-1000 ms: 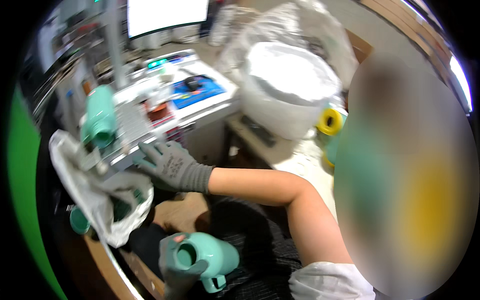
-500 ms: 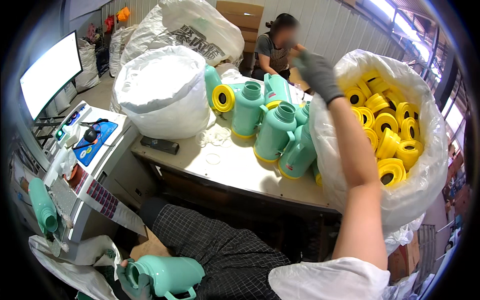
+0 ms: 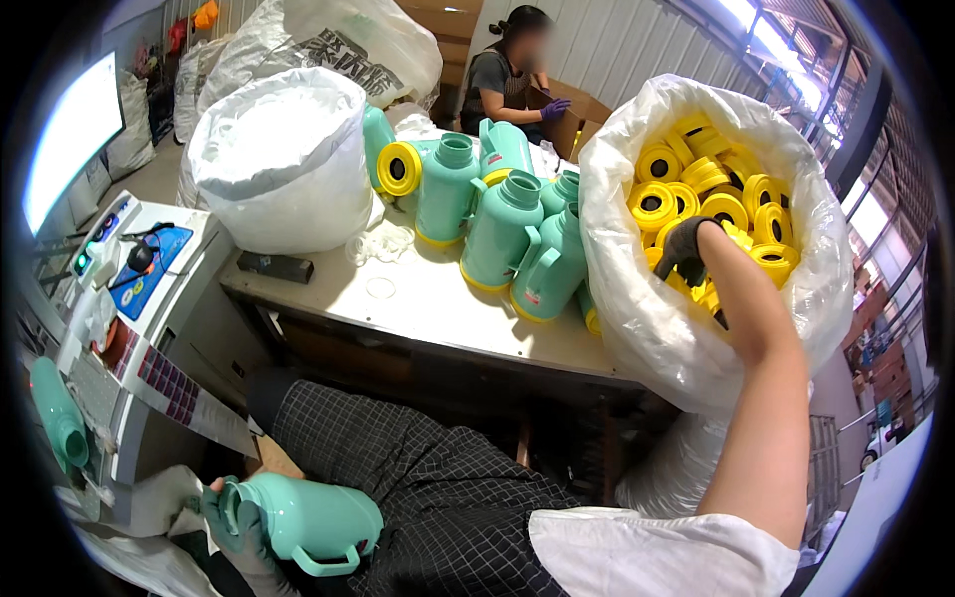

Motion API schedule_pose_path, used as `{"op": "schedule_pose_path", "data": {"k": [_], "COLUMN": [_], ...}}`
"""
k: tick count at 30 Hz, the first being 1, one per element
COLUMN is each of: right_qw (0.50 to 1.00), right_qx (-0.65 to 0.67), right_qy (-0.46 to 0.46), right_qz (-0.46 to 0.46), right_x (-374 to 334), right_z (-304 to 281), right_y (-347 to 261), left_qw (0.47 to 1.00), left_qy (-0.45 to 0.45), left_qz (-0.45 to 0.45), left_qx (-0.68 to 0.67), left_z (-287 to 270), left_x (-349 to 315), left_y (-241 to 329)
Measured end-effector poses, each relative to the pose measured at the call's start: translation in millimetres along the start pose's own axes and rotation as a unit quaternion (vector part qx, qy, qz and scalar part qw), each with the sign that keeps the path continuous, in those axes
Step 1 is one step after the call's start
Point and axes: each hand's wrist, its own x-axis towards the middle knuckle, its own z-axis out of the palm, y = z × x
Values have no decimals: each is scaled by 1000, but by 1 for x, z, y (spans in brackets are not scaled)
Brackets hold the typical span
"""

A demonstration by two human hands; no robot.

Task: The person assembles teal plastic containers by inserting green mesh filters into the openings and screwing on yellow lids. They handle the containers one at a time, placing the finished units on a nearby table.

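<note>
On my lap at the lower left lies a mint-green vacuum flask body (image 3: 308, 507), tipped on its side with its handle downward. My left hand (image 3: 239, 537), in a grey glove, is closed around its open mouth. My right hand (image 3: 684, 251), in a dark grey glove, reaches down into a large white plastic bag (image 3: 647, 343) at the right. It touches the yellow ring-shaped plastic parts (image 3: 724, 209) heaped there. Its fingers point down and look apart, their tips partly hidden among the parts.
Several green flasks (image 3: 502, 234) with yellow bases stand on the table (image 3: 418, 323), beside white rings (image 3: 381, 242) and a black box (image 3: 276, 267). A white sack (image 3: 284, 199) stands behind. Left are a screen (image 3: 75, 139) and another flask (image 3: 58, 413). A person (image 3: 507, 85) sits beyond near a carton.
My right hand has come from above the table's far side down into the bag of yellow parts. The view has shifted slightly. My left hand still grips the flask body.
</note>
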Motion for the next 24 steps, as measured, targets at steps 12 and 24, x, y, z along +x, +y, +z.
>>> {"op": "schedule_pose_path", "data": {"k": [12, 24], "right_qw": [779, 504], "right_qx": [-61, 392], "right_qy": [623, 644], "right_qz": [1, -421], "right_x": [-78, -1], "right_z": [-40, -120], "right_y": [-26, -152], "left_qw": [997, 990], "left_qy": [63, 23], "left_qz": [-33, -79], "left_qx": [-39, 110], "left_z": [-26, -23], "left_x": [-34, -32], "left_y": [-1, 41]}}
